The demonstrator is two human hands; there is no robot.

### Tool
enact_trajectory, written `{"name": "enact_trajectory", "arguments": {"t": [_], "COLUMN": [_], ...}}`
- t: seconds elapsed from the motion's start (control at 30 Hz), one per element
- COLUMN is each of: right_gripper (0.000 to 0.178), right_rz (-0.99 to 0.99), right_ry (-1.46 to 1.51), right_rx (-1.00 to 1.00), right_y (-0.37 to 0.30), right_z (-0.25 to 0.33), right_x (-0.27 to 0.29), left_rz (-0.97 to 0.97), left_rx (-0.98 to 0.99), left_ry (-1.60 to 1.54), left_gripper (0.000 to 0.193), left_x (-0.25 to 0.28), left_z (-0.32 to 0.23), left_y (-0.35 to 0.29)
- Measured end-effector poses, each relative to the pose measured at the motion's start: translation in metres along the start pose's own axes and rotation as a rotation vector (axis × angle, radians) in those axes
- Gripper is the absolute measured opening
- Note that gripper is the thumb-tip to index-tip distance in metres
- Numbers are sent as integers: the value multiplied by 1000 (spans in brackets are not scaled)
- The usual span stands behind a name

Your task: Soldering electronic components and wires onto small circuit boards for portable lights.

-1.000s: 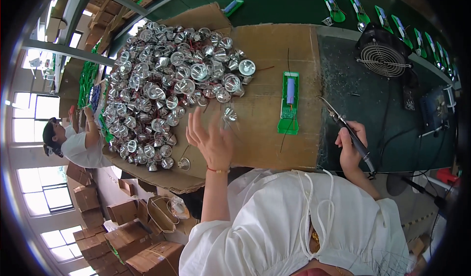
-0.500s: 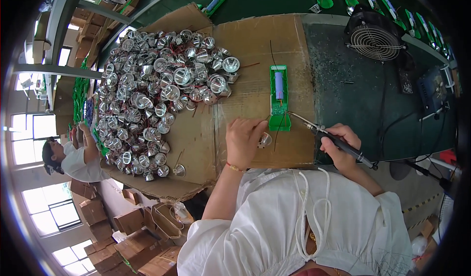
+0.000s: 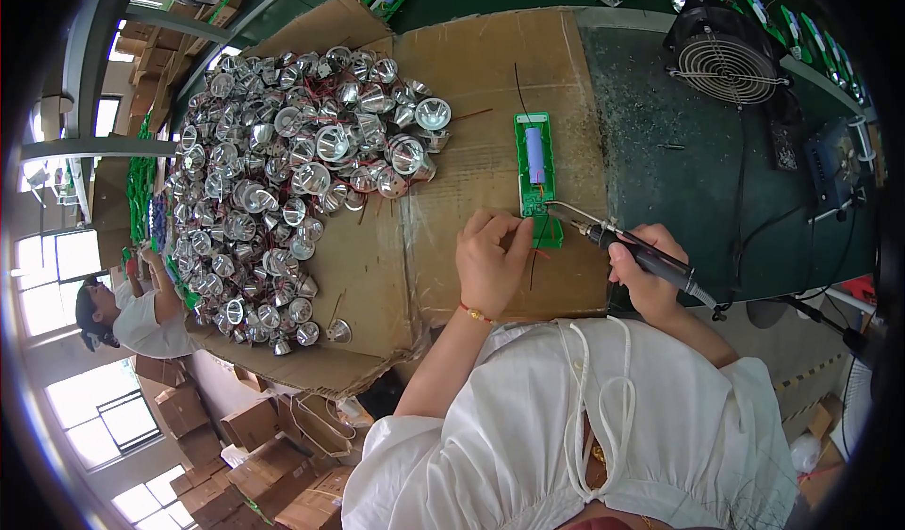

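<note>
A green plastic housing point(image 3: 554, 170) lies lengthwise on the cardboard before me, with a purple cylindrical battery point(image 3: 534, 153) and a small green circuit board point(image 3: 535, 207) in it. My right hand point(image 3: 650, 271) grips a soldering iron point(image 3: 665, 264), its bent tip reaching the board's right side. Thumb and fingers of my left hand point(image 3: 495, 259) are pinched together at the board's left edge; what they hold is hidden. A short red wire end shows by the housing's lower part. Thin black wires stick out above and below the housing.
Many silver reflector cups point(image 3: 311, 177) with red wires heap up in a cardboard box point(image 3: 363, 276) at left. A fan with a round grille point(image 3: 724, 70) and a blue box-shaped unit point(image 3: 834, 167) stand at right. More green housings point(image 3: 759, 7) line the far shelf. Another person point(image 3: 141, 313) sits far left.
My left hand has moved right and up against the board, covering the reflector cup that showed beside it. The iron's tip has shifted onto the board's right side. The whole view has shifted slightly.
</note>
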State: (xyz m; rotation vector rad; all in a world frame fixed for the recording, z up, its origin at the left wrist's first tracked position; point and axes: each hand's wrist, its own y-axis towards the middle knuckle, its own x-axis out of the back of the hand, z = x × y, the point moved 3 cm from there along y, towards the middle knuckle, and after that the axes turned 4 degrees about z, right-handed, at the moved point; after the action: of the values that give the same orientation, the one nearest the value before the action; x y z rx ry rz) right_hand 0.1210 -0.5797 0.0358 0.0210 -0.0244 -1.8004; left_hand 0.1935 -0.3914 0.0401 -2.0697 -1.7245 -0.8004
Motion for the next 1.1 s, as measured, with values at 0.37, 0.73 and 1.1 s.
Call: {"name": "enact_trajectory", "arguments": {"t": [0.37, 0.73, 1.1], "right_gripper": [15, 15, 15], "right_rz": [29, -67, -74], "right_ry": [58, 134, 132], "right_rx": [-53, -95, -102], "right_y": [5, 0, -4], "right_z": [-3, 2, 0], "right_x": [-7, 2, 12], "left_rz": [-24, -34, 97], "left_rx": [26, -18, -137], "left_ry": [51, 51, -106], "left_gripper": [13, 14, 10], "left_x": [-6, -5, 21], "left_z": [7, 7, -6], "left_y": [1, 3, -4]}}
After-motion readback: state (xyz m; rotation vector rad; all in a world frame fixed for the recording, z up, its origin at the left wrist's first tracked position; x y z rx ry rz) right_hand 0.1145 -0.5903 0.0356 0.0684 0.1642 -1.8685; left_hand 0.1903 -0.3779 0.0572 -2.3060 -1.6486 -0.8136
